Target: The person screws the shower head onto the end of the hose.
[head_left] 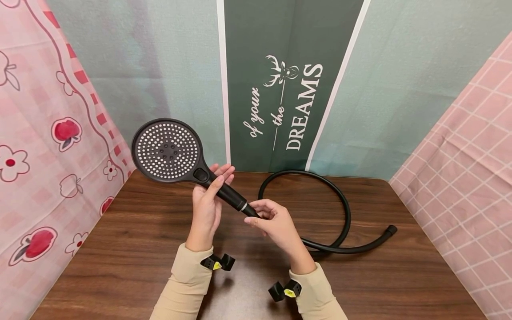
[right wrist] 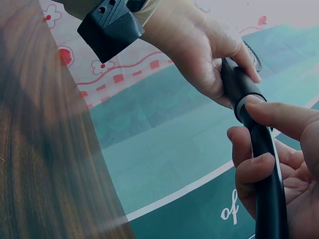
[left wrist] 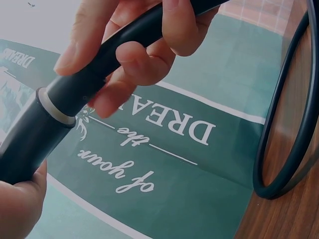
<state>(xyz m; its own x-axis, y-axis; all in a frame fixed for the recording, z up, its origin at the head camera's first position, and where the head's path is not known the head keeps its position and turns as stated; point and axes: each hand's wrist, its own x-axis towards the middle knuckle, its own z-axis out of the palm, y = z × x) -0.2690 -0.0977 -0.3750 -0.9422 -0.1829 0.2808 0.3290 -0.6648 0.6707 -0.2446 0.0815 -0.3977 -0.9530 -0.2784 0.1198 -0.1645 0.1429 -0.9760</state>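
A black shower head point(head_left: 167, 151) with pale nozzles faces me at the left, tilted, its handle running down to the right. My left hand point(head_left: 209, 200) holds that handle, thumb across the front and fingers behind. At the handle's lower end, the fingers of my right hand point(head_left: 276, 220) grip the connector point(left wrist: 75, 94) of a black shower hose point(head_left: 347, 209). A light ring point(left wrist: 56, 107) shows between handle and connector in the left wrist view. The hose runs through the right fingers, as the right wrist view shows.
The hose loops over the brown wooden table point(head_left: 120, 249), its free end point(head_left: 391, 230) lying at the right. Behind the table hangs a green cloth point(head_left: 192, 66) with lettering. Pink patterned cloths border the left point(head_left: 48, 186) and right point(head_left: 460, 178) sides.
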